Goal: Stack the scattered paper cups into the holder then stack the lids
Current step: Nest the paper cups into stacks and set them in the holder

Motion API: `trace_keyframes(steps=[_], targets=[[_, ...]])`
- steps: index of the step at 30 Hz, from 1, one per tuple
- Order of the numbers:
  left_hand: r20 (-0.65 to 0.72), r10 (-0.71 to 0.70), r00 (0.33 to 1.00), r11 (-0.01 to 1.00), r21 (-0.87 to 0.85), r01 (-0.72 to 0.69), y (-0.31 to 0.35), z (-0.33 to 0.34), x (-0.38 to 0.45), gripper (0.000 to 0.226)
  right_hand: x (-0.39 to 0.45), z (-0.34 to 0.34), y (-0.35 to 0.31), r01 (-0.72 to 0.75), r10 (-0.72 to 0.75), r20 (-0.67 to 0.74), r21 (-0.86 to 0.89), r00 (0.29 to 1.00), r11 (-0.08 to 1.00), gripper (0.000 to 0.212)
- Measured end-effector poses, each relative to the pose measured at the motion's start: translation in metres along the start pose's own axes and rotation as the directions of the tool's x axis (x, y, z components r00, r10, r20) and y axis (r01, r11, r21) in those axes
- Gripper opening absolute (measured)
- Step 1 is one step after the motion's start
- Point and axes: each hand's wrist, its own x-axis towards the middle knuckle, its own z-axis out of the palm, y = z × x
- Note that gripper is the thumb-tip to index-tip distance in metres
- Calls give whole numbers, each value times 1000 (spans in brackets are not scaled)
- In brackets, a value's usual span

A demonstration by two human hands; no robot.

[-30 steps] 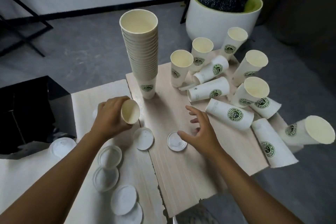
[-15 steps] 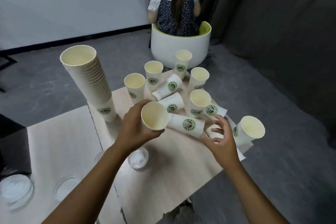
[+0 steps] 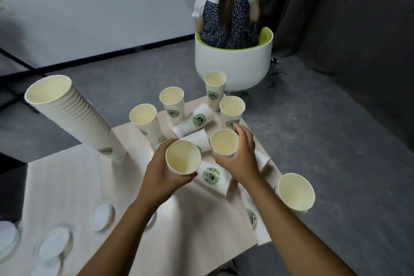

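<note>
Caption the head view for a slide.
Left hand holds one paper cup; right hand grips another cup.

Left hand (image 3: 163, 172): carries its held cup (image 3: 183, 157) forward from beside the lids to above the desk's middle; grip unchanged.
Right hand (image 3: 240, 159): leaves the lid it hovered near one second ago, reaches past the lying cups, and now curls round an upright cup (image 3: 224, 142).
View: the head camera lifts, so the cup stack (image 3: 74, 116) sits further left.
</note>
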Motion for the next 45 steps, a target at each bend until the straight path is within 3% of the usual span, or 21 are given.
trace_keyframes(steps=[10, 19, 27, 35, 45], targets=[[-72, -25, 997, 1000, 1, 25, 5, 5, 22, 87, 30, 7, 8, -11, 25, 133, -101, 991, 995, 108], [-99, -15, 995, 1000, 9, 15, 7, -2, 28, 88, 35, -1, 10, -29, 40, 113, -101, 993, 994, 85], [-148, 43, 988, 998, -37, -49, 27, -27, 25, 91, 36, -23, -48, 212, -211, 61, -8, 976, 977, 80], [-257, 157, 954, 987, 62, -145, 47, -94, -11, 84, 15, -14, -140, 434, -455, 193, 142, 869, 890, 86], [-441, 101, 892, 986, 160, -33, 30, -254, -109, 88, -67, 53, -291, 607, -690, 264, 334, 674, 721, 88]])
